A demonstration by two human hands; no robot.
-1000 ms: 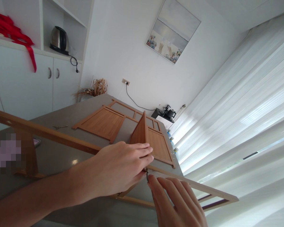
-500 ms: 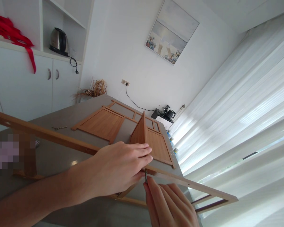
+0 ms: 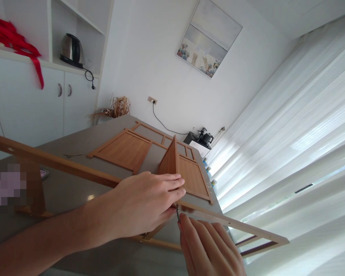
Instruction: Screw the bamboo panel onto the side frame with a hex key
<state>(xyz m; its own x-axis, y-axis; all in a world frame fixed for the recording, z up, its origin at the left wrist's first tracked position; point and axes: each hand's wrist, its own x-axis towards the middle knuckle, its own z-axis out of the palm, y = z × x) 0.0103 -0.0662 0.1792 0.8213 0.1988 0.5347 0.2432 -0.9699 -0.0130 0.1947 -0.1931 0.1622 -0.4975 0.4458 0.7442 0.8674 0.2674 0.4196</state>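
Note:
My left hand grips a wooden frame where its rail meets an upright wooden panel. Its fingers reach across the panel's near edge, and the thumb lies lower, close to the rail's side. Just right of it, my right hand is closed in a pinch on a thin metal rod. The rod's far end meets the rail near my left thumb; whether it is a screw or a hex key I cannot tell. A long wooden rail runs left from under my left hand.
Flat slatted wooden panels lie on the grey table, with a small metal tool to their left. A phone-like object is partly hidden behind the frame's left leg. White curtains hang along the right.
My right hand has shifted slightly right and turned, and the metal rod now leans more. My left hand and the wooden frame stay in place.

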